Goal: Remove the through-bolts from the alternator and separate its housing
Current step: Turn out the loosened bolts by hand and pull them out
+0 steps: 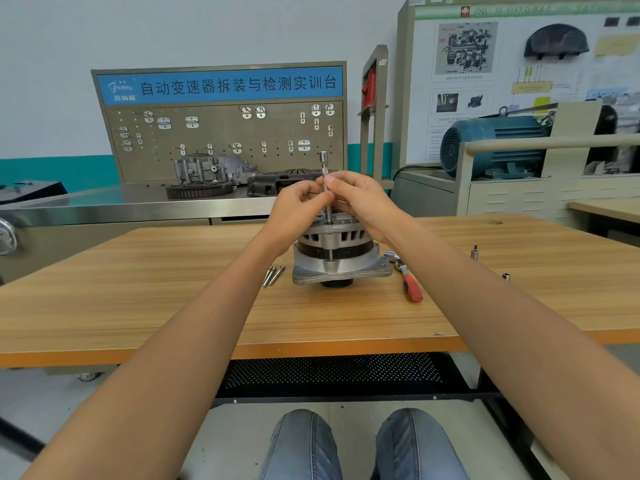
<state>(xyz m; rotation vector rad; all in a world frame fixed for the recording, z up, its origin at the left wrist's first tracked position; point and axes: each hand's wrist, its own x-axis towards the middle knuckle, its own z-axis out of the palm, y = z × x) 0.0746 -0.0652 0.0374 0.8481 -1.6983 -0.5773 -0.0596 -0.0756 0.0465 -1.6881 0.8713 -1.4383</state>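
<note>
Evidently mid-bolt-removal, both the left hand and right hand pinch the slim steel extension bar standing upright on the grey ribbed alternator at frame centre, three loosened bolts lying beside it, so twisting out the remaining bolt likely comes next.

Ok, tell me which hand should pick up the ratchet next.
Right, probably. The red-handled ratchet lies on the table beside the right forearm, right of the alternator. Both hands pinch the extension bar, so the left hand can steady it.
</note>
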